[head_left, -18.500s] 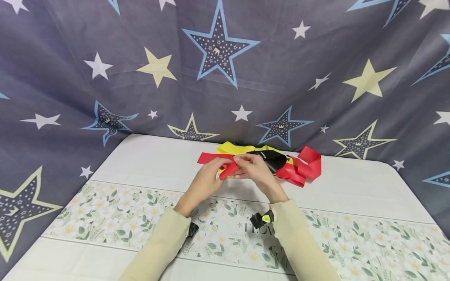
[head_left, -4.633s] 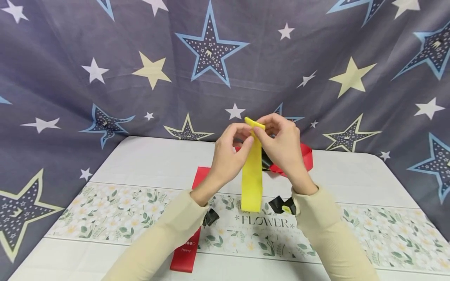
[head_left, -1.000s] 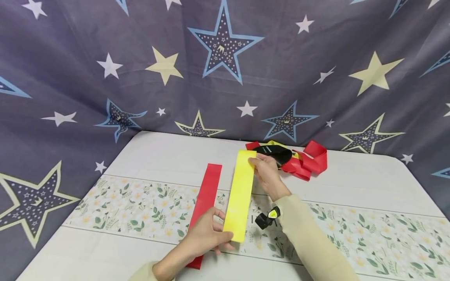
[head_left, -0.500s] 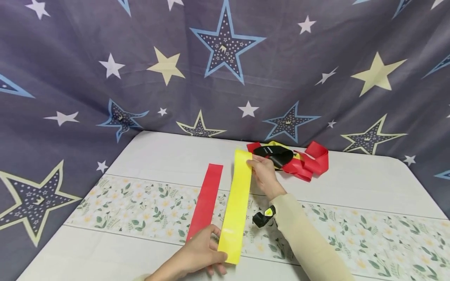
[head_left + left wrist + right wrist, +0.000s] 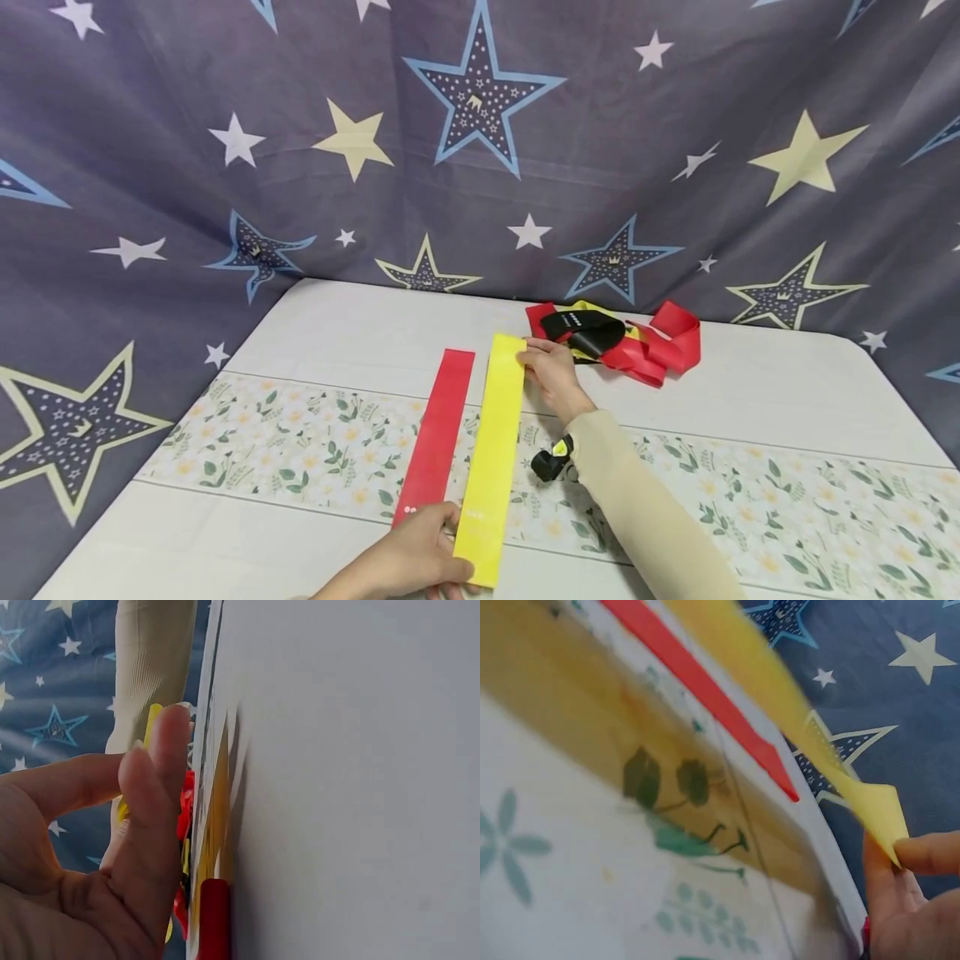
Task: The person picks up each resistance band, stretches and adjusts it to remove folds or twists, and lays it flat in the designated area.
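Head: yellow band (image 5: pixel 491 458) has shifted toward the red band (image 5: pixel 437 429), now nearly parallel beside it; left hand (image 5: pixel 412 548) pinches near end, right hand (image 5: pixel 553 375) far end. Left wrist: yellow edge shows behind fingers. Right wrist: yellow spans above bench (image 5: pixel 585 915).

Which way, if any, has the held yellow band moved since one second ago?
Yes: the yellow band shifted left, toward the unmoved red band beside it.

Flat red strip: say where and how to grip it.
I'd pinch the red strip at its far end, from the left: that end is uncovered, while the left hand hides the near end and the yellow strip runs along its right.
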`<state>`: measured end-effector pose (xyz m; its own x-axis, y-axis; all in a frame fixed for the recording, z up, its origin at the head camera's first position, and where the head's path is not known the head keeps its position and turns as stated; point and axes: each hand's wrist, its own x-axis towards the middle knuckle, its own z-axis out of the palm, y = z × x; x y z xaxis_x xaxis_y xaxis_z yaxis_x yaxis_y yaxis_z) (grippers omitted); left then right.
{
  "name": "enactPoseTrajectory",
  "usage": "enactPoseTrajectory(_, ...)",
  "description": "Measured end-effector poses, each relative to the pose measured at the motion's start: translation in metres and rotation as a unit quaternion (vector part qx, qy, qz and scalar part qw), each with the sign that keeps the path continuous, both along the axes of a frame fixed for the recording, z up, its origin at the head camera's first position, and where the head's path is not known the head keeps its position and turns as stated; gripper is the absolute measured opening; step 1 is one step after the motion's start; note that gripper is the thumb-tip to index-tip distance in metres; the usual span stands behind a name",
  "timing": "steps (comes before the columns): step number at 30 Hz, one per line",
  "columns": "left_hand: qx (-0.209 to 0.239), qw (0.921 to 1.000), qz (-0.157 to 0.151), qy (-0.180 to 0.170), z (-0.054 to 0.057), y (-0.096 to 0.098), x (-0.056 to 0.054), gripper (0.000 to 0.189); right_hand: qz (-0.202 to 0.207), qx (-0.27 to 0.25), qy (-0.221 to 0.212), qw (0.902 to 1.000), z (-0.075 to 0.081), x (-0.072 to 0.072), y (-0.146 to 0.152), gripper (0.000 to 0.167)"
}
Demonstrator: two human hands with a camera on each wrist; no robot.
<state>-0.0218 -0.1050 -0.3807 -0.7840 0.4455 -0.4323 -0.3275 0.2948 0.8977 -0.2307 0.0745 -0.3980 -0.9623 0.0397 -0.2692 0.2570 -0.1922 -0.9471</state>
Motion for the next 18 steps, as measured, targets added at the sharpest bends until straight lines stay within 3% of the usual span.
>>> enactPoseTrajectory(6, -0.005, 0.9998, -0.005, -0.019, -0.003, -0.004, 0.002, 0.02, 0.02, 0.041, -0.007, 0.9989, -0.007, -0.004, -0.004, 0.039)
enactPoseTrajectory(18, -0.064, 0.9978, -0.015, 0.013, -0.006, -0.005, 0.002, 0.012, 0.059, 0.126, -0.014, 0.9902, -0.014, -0.012, -0.008, 0.024)
